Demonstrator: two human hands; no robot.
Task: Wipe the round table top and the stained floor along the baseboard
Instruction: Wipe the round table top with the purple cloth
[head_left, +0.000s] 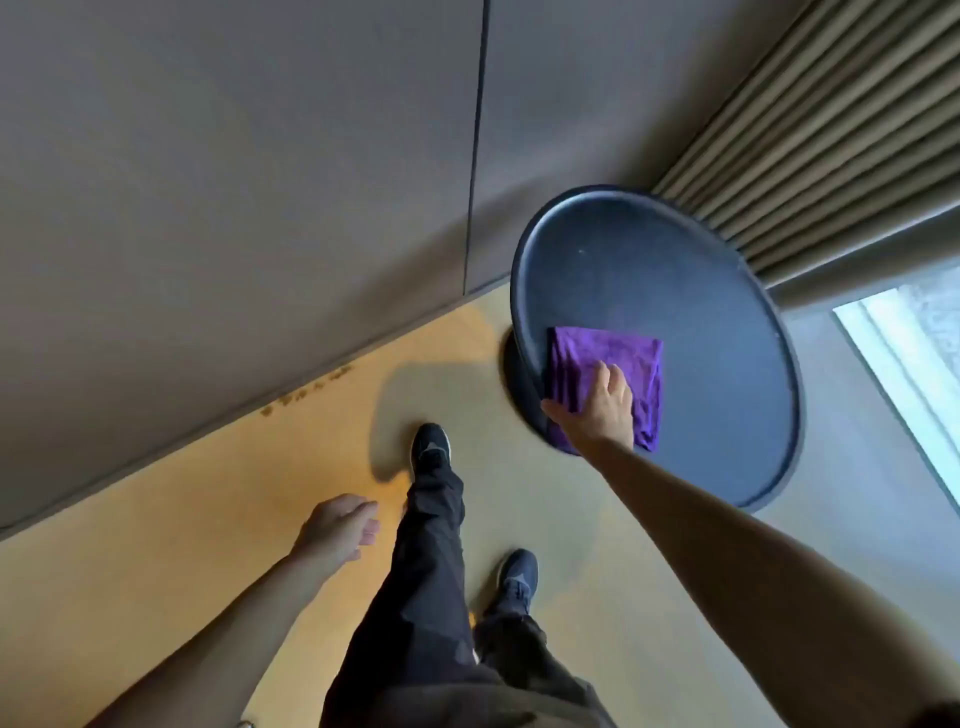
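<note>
The right hand (597, 410) pressed flat, fingers spread, on the purple cloth (613, 374) at the round table top's (675, 291) near edge—tabletop wiping underway—while the left hand (337, 527) hung loosely curled, empty; the floor stains (306, 392) along the baseboard probably came next.

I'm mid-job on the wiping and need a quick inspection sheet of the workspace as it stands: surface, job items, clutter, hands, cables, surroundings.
Surface: dark round table top, raised rim, one small pale speck near its far side.
Job's things: folded purple cloth lying flat on the table's near-left part; brown stains on the floor along the baseboard, not yet touched.
Clutter: nothing seen.
Hands: right hand pressed flat on the cloth, no closed grip; left hand empty, loosely curled, hanging over the floor.
Cables: nothing seen.
Surroundings: grey wall panels, pleated beige curtain, bright window; the person's dark shoes stand near the table.
</note>
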